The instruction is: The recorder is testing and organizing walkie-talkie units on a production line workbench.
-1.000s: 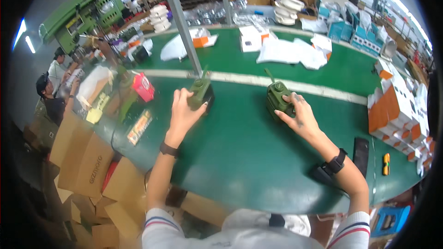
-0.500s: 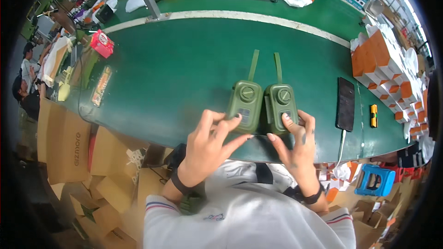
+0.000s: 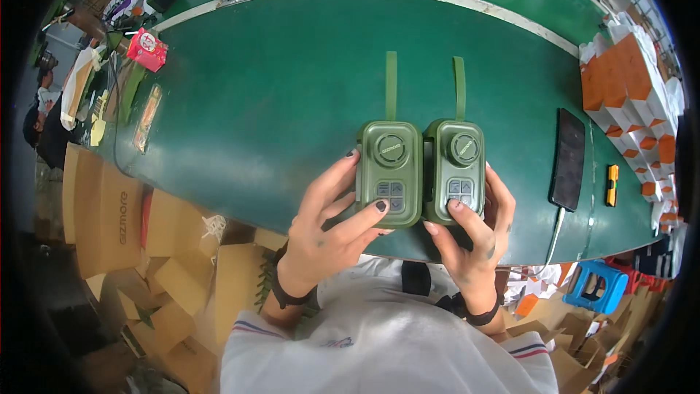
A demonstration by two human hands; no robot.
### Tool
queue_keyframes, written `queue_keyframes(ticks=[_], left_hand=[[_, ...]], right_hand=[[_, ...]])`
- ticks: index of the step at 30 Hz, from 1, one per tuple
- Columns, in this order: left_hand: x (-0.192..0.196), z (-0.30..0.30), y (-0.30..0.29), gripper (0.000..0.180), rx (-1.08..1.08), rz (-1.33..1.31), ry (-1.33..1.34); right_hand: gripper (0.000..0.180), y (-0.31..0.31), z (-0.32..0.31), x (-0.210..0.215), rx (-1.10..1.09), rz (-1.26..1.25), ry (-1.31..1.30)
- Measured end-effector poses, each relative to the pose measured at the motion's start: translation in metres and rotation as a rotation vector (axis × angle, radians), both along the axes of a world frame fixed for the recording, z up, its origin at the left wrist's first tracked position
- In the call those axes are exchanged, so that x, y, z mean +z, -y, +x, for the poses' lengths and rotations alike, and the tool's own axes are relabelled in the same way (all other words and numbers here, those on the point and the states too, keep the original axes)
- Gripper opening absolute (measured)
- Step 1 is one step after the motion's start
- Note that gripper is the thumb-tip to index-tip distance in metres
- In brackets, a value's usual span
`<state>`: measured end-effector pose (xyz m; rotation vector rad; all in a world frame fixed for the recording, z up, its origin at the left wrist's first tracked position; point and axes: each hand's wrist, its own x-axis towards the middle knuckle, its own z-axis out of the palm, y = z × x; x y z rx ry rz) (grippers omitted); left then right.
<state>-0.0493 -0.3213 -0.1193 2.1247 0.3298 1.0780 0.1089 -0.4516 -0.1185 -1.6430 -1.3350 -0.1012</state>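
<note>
Two olive-green, rounded box-shaped devices are side by side near the front of the green table, each with a round disc on its face, grey square buttons and a fabric strap pointing away from me. My left hand (image 3: pixel 328 222) grips the left green device (image 3: pixel 405 173) by its left side, one fingertip at its buttons. On the right green device (image 3: pixel 440 175), my right hand (image 3: pixel 477 230) has a fingertip at the buttons, with other fingers wrapped around its right side. Parts of the fingers behind both devices are hidden.
A black phone (image 3: pixel 566 160) with a white cable and a small yellow-black tool (image 3: pixel 612 185) lie to the right. Stacked orange-white boxes (image 3: pixel 627 95) stand beyond them. A red packet (image 3: pixel 147 49) sits at the far left. Cardboard boxes (image 3: pixel 102 211) crowd the floor, near a blue stool (image 3: pixel 595 286).
Both devices look larger and more upright toward me, their buttons now plainly visible. My left hand's fingers have come around the left device's side. The whole view has shifted slightly.
</note>
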Motion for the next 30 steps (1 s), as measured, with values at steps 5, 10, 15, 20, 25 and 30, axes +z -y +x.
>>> queue_keyframes(ticks=[5,10,15,20,25,30], left_hand=[[0.006,0.006,0.001,0.041,0.027,0.047,-0.039],[-0.005,0.002,0.001,0.034,0.037,0.057,-0.007],[-0.008,0.003,0.000,0.029,0.055,0.099,0.004],[-0.007,0.006,-0.001,0.032,0.055,0.211,-0.060],[-0.009,-0.001,0.001,0.030,0.078,0.196,-0.057],[-0.009,0.003,0.005,0.033,0.053,0.195,-0.038]], right_hand=[[0.046,0.004,0.001,-0.004,-0.033,-0.010,0.081],[0.045,0.002,-0.001,0.002,-0.060,0.011,0.095],[0.040,0.001,0.002,0.001,-0.032,0.058,0.086],[0.038,0.002,0.005,0.004,-0.056,0.040,0.057],[0.042,-0.001,0.003,-0.004,-0.030,0.049,0.114],[0.044,0.004,0.004,-0.007,-0.054,0.099,0.063]])
